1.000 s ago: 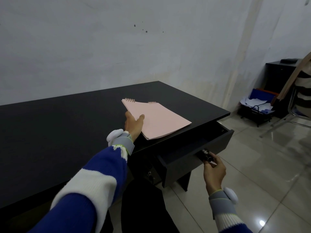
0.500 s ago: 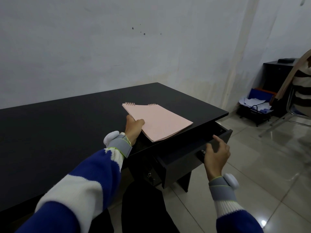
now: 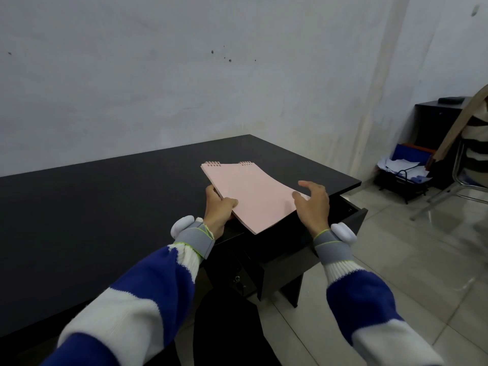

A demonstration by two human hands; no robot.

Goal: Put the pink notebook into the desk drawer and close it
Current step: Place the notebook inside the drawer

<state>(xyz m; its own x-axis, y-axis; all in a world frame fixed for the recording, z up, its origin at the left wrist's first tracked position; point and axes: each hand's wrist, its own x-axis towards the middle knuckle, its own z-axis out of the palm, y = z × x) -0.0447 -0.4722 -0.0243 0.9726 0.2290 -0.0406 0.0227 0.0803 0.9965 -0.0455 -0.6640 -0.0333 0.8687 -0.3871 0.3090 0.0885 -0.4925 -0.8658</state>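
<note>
Two hands are seen at the pink notebook (image 3: 250, 192), which is held partly off the front edge of the desk (image 3: 105, 207), its near corner hanging over the open drawer (image 3: 353, 220). The notebook's left edge is pinched by the left hand (image 3: 217, 210), thumb on top and fingers hidden underneath, so its grip is closed on the notebook. The right hand (image 3: 314, 204) is held spread at the notebook's right edge, its grip wide; whether the cover is touched cannot be told. A slip is judged the main risk: held by one edge only, the thin pad sags at its free corner and could be dropped past the drawer to the floor (image 3: 396, 273). A second risk is that the far spiral edge is caught on the desk front if the notebook is lowered too flat or too soon. Open room is seen to the right of the notebook, over the drawer; the drawer's interior is mostly hidden by the notebook and right hand, so its free depth cannot be judged. Left of the notebook the desk top is bare.
</note>
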